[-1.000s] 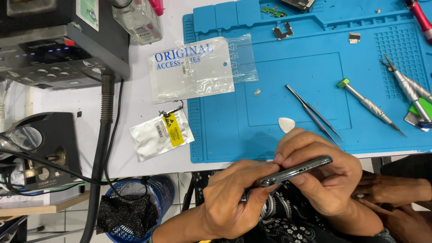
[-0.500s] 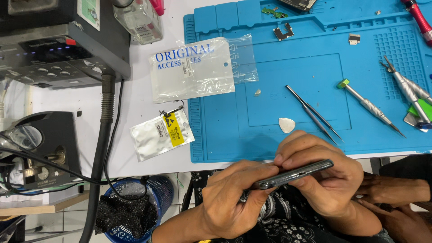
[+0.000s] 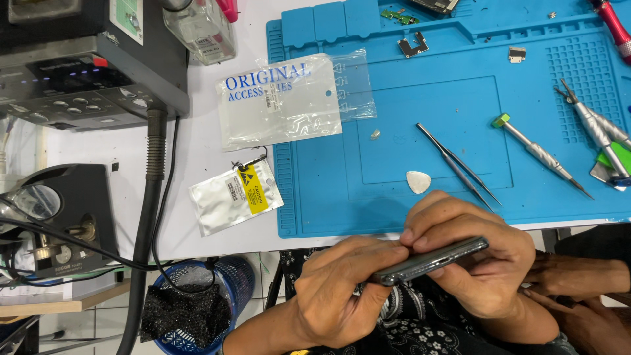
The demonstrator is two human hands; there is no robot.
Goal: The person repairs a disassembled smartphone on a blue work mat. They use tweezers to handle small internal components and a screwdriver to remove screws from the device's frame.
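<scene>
Both my hands hold a dark smartphone (image 3: 434,258) edge-on, just below the front edge of the blue work mat (image 3: 394,151). My left hand (image 3: 335,296) grips its lower left end. My right hand (image 3: 480,263) wraps the right part, with fingertips pressed along the upper edge. The phone's face is hidden from view. A white triangular pick (image 3: 418,181) and black tweezers (image 3: 457,164) lie on the mat just above my right hand.
A green-capped screwdriver (image 3: 539,154) and more metal tools (image 3: 595,125) lie at the mat's right. Clear and silver bags (image 3: 279,98) (image 3: 233,197) sit left of it. A grey bench unit (image 3: 79,72), a cable (image 3: 148,217) and a blue bin (image 3: 197,309) stand left. Another person's hand (image 3: 578,276) rests lower right.
</scene>
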